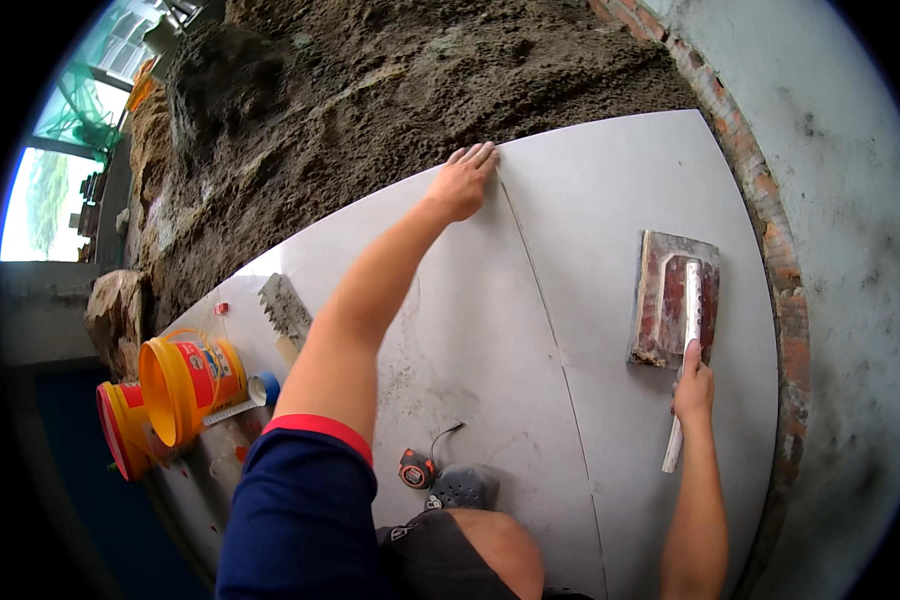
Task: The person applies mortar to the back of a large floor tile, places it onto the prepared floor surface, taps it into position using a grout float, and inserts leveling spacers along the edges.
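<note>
My left hand (pixel 463 183) lies flat with outstretched fingers at the far edge of the pale grey floor tiles (pixel 470 330), by the seam between two of them. Its fingertips reach the border with the rough brown mortar bed (pixel 400 90). My right hand (pixel 693 388) is wrapped around the long whitish handle of a tile beater (pixel 658 300), whose flat, rectangular, worn dark-red head is over the right-hand tile. Whether the head touches the tile I cannot tell. Near my shoe lies an orange and black tape measure (pixel 416 469) with its strip partly out.
Left of my arm, a notched trowel (pixel 285 305) lies on the tile. Two yellow buckets (pixel 175 390) stand at the left, with a blue and white roll (pixel 263 388) beside them. A strip of exposed brick (pixel 785 250) runs along the grey wall (pixel 850 250) on the right.
</note>
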A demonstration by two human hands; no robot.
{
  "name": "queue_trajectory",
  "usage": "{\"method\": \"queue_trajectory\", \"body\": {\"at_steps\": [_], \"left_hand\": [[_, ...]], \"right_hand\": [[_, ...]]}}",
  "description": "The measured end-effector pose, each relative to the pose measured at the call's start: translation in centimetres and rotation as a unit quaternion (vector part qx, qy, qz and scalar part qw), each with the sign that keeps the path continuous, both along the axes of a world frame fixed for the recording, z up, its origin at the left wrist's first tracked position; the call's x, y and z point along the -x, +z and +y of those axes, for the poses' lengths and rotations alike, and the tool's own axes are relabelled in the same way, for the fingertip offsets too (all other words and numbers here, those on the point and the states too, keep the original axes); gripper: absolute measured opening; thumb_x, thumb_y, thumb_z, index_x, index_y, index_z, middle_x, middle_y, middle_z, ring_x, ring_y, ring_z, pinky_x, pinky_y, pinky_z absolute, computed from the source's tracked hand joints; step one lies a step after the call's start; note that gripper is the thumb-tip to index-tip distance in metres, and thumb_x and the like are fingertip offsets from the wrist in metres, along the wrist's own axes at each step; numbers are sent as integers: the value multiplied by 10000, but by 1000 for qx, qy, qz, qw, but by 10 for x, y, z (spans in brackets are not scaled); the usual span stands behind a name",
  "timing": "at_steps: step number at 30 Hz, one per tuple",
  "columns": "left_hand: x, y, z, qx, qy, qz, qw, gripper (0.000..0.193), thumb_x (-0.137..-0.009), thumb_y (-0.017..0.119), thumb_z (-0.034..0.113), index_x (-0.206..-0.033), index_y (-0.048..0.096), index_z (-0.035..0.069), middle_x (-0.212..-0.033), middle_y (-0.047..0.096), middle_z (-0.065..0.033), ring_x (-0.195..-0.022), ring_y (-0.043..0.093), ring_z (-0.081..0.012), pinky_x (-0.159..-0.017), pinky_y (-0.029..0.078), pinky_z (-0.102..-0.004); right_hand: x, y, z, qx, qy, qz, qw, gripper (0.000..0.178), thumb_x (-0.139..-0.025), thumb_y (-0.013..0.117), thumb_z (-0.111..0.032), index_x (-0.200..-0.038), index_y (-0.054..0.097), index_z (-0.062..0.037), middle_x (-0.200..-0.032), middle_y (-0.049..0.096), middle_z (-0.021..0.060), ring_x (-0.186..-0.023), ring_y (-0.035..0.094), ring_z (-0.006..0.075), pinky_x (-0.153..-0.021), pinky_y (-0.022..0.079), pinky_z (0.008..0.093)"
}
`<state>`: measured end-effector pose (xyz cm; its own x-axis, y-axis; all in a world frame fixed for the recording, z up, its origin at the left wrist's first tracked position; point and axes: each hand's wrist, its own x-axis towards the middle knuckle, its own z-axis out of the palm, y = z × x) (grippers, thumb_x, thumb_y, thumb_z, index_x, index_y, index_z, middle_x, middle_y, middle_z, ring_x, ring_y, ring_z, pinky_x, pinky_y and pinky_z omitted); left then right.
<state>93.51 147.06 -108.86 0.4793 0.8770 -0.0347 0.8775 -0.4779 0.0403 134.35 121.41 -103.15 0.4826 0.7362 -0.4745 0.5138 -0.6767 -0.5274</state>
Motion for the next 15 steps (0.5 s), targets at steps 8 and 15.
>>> {"method": "queue_trajectory", "body": {"at_steps": [8, 15], "left_hand": [[34, 7, -42, -3, 25, -35, 999, 532, -839, 465, 63, -1361, 412, -29, -1459, 373, -170, -1368, 333, -293, -1125, 272, -403], [-29, -12, -120, 41, -76, -99, 991, 479, -936, 468, 157, -1392, 407, 23, -1461, 368, -193, -1365, 328, -348, -1098, 288, -440]], "right_hand": [[17, -14, 5, -54, 24, -29, 998, 799, -900, 325, -707, -690, 577, 21, -573, 554, 107, -574, 577, 235, -572, 446, 390], [27, 18, -43, 55, -132, 161, 976, 668, -913, 379, -661, -806, 577, -32, -558, 442, 7, -442, 475, 139, -403, 396, 324]]}}
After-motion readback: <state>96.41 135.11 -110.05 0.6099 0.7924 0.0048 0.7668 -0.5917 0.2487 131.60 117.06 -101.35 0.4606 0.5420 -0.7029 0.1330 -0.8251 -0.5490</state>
